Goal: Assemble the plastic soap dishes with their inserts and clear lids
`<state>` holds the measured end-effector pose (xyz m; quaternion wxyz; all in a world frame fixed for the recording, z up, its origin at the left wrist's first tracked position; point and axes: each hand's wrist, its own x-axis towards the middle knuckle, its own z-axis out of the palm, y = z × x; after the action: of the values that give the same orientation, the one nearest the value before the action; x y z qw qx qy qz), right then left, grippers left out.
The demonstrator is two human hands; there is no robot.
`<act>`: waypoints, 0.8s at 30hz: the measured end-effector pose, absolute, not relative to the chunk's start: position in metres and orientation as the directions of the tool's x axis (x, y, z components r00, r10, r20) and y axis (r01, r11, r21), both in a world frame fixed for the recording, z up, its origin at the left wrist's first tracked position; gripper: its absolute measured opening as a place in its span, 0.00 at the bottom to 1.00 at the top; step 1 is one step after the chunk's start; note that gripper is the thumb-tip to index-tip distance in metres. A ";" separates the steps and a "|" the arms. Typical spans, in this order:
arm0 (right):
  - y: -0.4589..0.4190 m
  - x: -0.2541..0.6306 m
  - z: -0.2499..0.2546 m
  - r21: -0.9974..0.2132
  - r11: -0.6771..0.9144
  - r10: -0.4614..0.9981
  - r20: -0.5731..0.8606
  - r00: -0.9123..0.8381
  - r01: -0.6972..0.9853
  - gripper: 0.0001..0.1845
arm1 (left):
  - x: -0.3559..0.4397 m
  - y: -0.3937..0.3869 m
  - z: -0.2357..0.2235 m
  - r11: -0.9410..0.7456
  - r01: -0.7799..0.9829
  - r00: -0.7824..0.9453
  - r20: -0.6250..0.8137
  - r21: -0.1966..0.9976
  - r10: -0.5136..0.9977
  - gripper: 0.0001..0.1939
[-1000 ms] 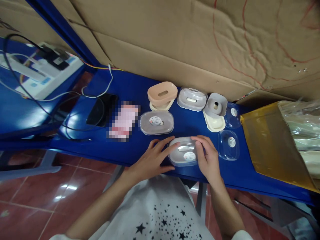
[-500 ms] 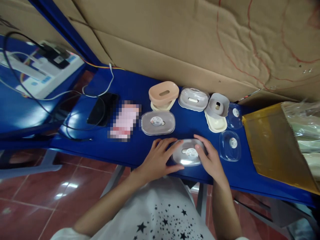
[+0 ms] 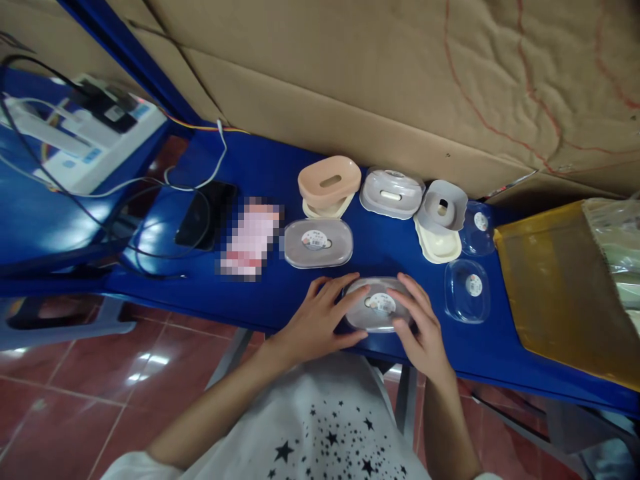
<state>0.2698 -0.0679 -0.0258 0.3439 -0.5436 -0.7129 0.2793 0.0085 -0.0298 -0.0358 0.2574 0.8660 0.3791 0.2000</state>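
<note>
A grey soap box (image 3: 376, 312) with a clear lid and a round white label lies at the blue table's near edge. My left hand (image 3: 320, 317) grips its left end, fingers over the lid's far side and thumb along the near edge. On the right end, my right hand (image 3: 421, 327) has its fingertips on the lid and its thumb at the near right corner. Just beyond is another lidded grey soap box (image 3: 319, 243). Two loose clear lids, a near one (image 3: 467, 291) and a far one (image 3: 477, 229), lie to the right.
At the back sit a peach soap dish (image 3: 329, 180) on a cream tray, a grey dish (image 3: 393, 193), and another grey dish (image 3: 442, 205) on a cream tray (image 3: 439, 245). A black phone (image 3: 206, 217), cables and a power strip (image 3: 100, 143) are left. A carton (image 3: 565, 287) stands right.
My right hand has shifted its grip: the thumb came down from the lid's top toward the near corner, and the fingers moved onto the lid. My left hand stays nearly the same.
</note>
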 end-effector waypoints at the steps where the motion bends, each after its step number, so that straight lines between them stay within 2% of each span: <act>1: -0.072 0.274 -0.026 -0.763 0.250 0.965 0.147 -0.218 0.596 0.26 | 0.009 -0.030 -0.035 -0.586 0.548 0.638 0.155 0.596 0.754 0.41; 4: -0.079 0.283 -0.028 -0.752 0.225 0.966 0.088 -0.243 0.620 0.32 | 0.012 -0.030 -0.032 -0.605 0.532 0.646 0.178 0.592 0.742 0.41; 12: -0.084 0.284 -0.037 -0.738 0.249 0.965 0.135 -0.224 0.627 0.34 | 0.017 -0.030 -0.037 -0.649 0.529 0.665 0.208 0.547 0.717 0.41; 17: -0.086 0.283 -0.041 -0.623 0.390 0.919 0.220 -0.327 0.678 0.41 | 0.011 -0.031 -0.039 -0.699 0.498 0.694 0.247 0.513 0.676 0.45; 24: -0.086 0.284 -0.035 -0.460 0.458 0.888 0.205 -0.411 0.761 0.45 | 0.007 -0.030 -0.044 -0.712 0.484 0.689 0.280 0.509 0.668 0.45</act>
<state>0.2836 -0.0856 -0.0353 0.2139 -0.4987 -0.8265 0.1494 0.0066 -0.0301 -0.0440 0.2018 0.8966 0.3212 0.2285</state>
